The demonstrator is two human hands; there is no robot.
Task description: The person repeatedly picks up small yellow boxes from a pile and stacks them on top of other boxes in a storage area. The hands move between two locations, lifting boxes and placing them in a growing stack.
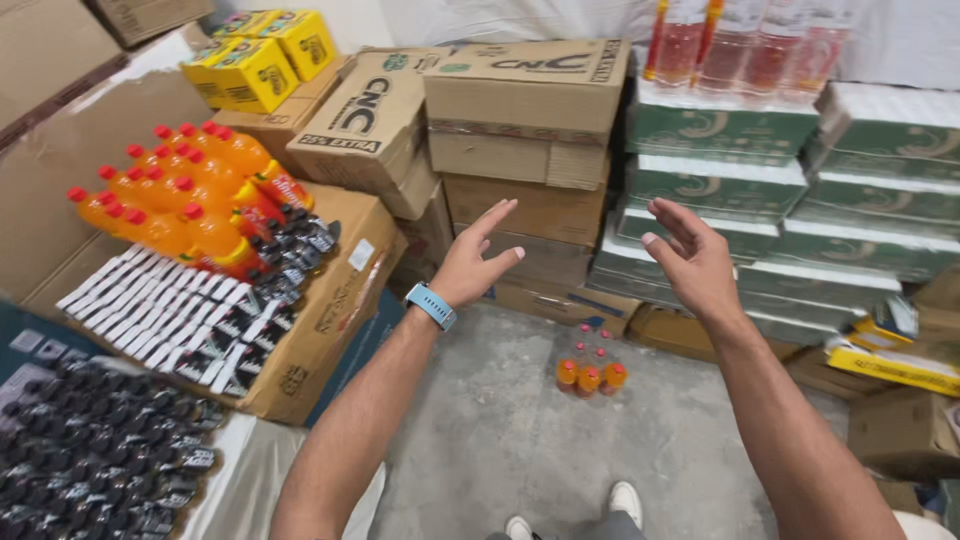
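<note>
My left hand (476,260) is raised in the air, fingers spread, holding nothing, with a blue watch band on its wrist. My right hand (690,258) is raised beside it, palm turned inward, fingers apart and empty. Both hover in front of a stack of brown cardboard boxes (525,120). On the concrete floor below and between my hands stands a small shrink-wrapped pack of orange drink bottles (590,365) with red caps. My white shoes (625,500) show at the bottom edge.
Left: a pack of orange bottles (190,195) and dark-capped bottles (215,310) lie on a big cardboard box (335,310); more dark bottles (95,460) lower left. Yellow boxes (262,55) sit up top. Right: green-and-white wrapped cases (780,190), pink bottles (740,40) above, small boxes (900,430).
</note>
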